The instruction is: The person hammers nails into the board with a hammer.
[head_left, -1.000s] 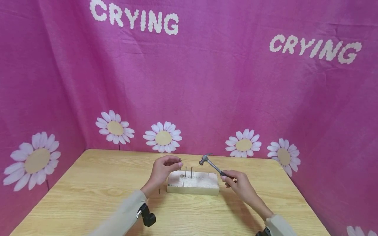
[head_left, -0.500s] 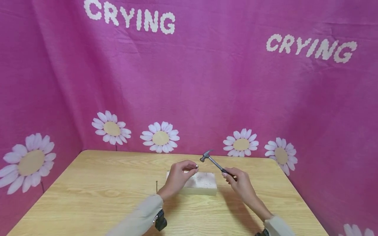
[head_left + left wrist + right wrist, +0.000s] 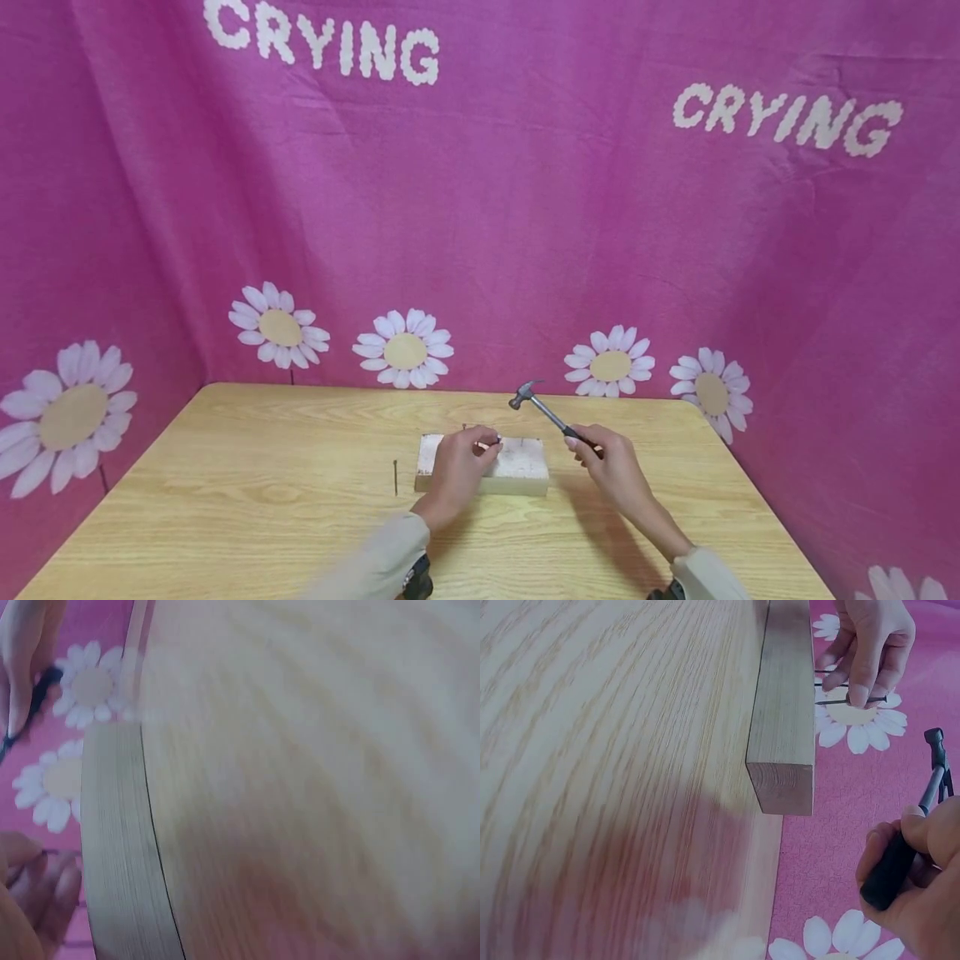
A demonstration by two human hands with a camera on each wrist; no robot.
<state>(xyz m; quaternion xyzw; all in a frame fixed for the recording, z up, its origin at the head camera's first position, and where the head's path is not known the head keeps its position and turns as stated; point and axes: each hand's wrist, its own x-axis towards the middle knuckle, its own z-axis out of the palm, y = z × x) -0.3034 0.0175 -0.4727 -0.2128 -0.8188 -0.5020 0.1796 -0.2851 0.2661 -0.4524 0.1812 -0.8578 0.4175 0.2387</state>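
My left hand (image 3: 459, 468) is over the pale wooden block (image 3: 521, 467), pinching a nail (image 3: 836, 702) between thumb and fingers. In the right wrist view that nail points at the block's top face, its tip right at the surface. More nails stand in the block beside it, mostly hidden behind the left hand; one nail head (image 3: 464, 427) shows past the knuckles in the head view. To the right of the block, my right hand (image 3: 611, 460) grips a claw hammer (image 3: 550, 412) by its black handle. The hammer's head is raised, up and left of that hand.
Another nail (image 3: 396, 477) stands upright to the left of the block on the wood-grain table (image 3: 247, 483). A pink cloth (image 3: 510, 208) with daisies and white lettering hangs behind the table and along both sides.
My left hand has moved right and down, from the block's left end to over its middle, bringing the pinched nail to the top face. The right hand keeps the hammer raised, nearly still.
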